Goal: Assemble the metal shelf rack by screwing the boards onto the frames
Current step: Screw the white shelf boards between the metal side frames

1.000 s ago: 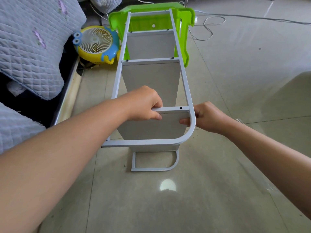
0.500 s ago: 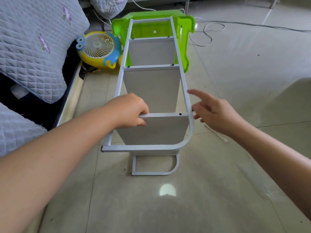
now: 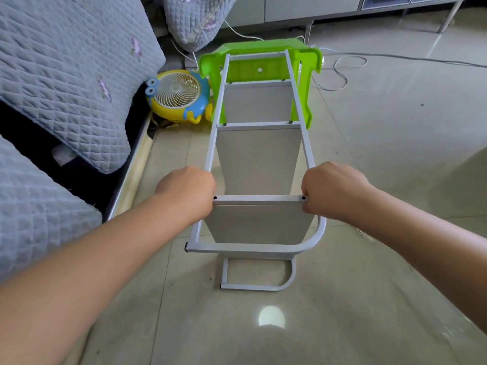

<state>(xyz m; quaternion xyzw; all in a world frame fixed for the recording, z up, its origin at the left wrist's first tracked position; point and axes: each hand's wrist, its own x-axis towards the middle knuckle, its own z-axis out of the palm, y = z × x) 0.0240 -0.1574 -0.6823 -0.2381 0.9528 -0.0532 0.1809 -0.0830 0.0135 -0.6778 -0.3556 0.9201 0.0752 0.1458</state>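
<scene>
- Rack [image 3: 259,159]: I see the grey metal shelf rack lying on its side on the tiled floor [image 3: 369,299], its long axis running away from me and its far end against a green plastic stool [image 3: 259,55].
- Upper frame [image 3: 305,143]: two long rails joined near me by a cross tube with one rounded corner; the lower frame [image 3: 257,287] shows beneath it, flat on the floor.
- Boards: three stand on edge between the frames — the far board [image 3: 257,101], the middle board [image 3: 257,159] and the near board [image 3: 259,222].
- Near board: its top edge lies across the upper frame between my hands, with a dark hole [image 3: 215,198] at its left end and another at its right end.
- Left hand [image 3: 185,193]: curled in a fist round the left rail where the near board meets it — holding the rail.
- Right hand [image 3: 333,189]: curled likewise round the right rail at the board's other end, knuckles up.
- Surroundings: a yellow and blue toy-shaped fan [image 3: 178,94] stands left of the stool, beside a grey quilted cushion [image 3: 71,75]; white cables [image 3: 342,72] trail over the floor behind the stool.
- Reflection: a round patch of light [image 3: 271,316] shows on the floor just in front of the lower frame.
</scene>
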